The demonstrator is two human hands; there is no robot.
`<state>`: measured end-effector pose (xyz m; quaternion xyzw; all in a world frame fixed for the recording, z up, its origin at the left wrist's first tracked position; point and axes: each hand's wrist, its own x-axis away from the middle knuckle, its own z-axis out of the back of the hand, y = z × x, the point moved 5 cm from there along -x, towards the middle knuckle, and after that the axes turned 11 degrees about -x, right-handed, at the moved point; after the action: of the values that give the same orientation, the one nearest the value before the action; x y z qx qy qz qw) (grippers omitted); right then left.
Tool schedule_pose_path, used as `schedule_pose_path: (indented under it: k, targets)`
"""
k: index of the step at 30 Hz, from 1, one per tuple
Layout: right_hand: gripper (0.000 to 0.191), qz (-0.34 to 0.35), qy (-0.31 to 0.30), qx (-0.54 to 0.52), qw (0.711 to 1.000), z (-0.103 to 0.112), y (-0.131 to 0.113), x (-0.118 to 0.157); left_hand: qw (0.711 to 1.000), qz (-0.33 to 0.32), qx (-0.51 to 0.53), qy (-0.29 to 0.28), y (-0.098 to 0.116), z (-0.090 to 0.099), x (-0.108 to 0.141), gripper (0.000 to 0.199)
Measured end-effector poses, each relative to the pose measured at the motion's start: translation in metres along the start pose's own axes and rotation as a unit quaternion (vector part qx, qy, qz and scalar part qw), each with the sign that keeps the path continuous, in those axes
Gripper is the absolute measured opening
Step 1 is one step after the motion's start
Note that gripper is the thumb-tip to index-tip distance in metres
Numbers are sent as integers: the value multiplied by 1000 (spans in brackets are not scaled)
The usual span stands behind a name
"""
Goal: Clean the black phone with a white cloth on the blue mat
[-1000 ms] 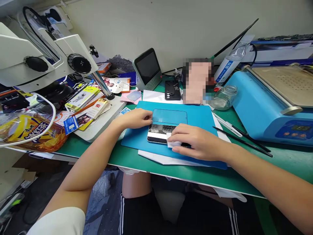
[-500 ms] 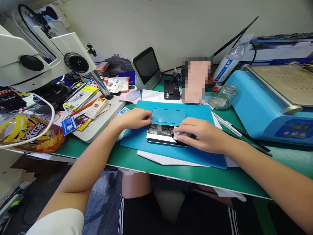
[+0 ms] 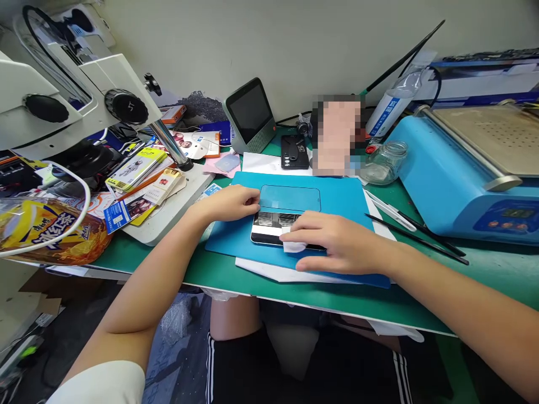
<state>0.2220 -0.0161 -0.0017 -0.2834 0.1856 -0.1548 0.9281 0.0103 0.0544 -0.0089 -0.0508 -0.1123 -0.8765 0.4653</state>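
A phone [image 3: 268, 230] lies face up on a blue mat [image 3: 236, 238], its glossy screen full of reflections. Just behind it is a clear glass panel with a thin black border [image 3: 290, 197], like a screen protector. My left hand [image 3: 236, 203] is closed, fingertips at the phone's far left corner beside the panel's left edge; its exact grip is partly hidden. With my right hand [image 3: 332, 241] I press a white wipe [image 3: 295, 246] onto the phone's near edge, thumb spread away from the fingers. The right part of the phone is covered by that hand.
Right of the mat lie tweezers [image 3: 416, 238] and a white pen-like tool [image 3: 389, 209]. A blue heating machine [image 3: 446, 191], a glass jar [image 3: 385, 163] and a bottle [image 3: 387, 112] stand beyond. A microscope [image 3: 122, 101], cards and a drink bottle [image 3: 54, 230] crowd the left.
My right hand has moved left and toward me with the wipe, from the screen's middle to its near edge, and its thumb has spread. The left hand stays in place.
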Motion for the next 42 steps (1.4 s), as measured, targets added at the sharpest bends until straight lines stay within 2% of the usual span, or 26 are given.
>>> schedule_pose_path:
  k: [5,10,14,19,24,29,34,39,42]
  targets:
    - [53,-34,39,41,998,8,6,4,1000,2,-2,0,0,-1,0,16]
    - [52,-19,13,8,1000,4,6,3,1000,-4,-4,0,0,-1,0,16]
    - [46,-52,57,42,996,10,11,5,1000,-2,-6,-1,-1,-1,-1,17]
    - [44,-15,14,7,1000,3,5,3,1000,-6,-4,-3,-2,-2,-2,15]
    - [41,-48,61,49,996,9,11,4,1000,-3,-6,0,0,-1,-1,16]
    - [41,-15,19,15,1000,4,4,2,1000,-7,-9,1,1,-1,0,16]
    - [38,-57,68,44,995,9,11,4,1000,-5,-12,-1,0,-1,-1,17]
    - [40,-21,24,14,999,3,4,2,1000,-7,-13,-2,1,-1,0,17]
    - [41,-32,42,20,998,5,6,2,1000,-5,-13,-2,2,0,0,17]
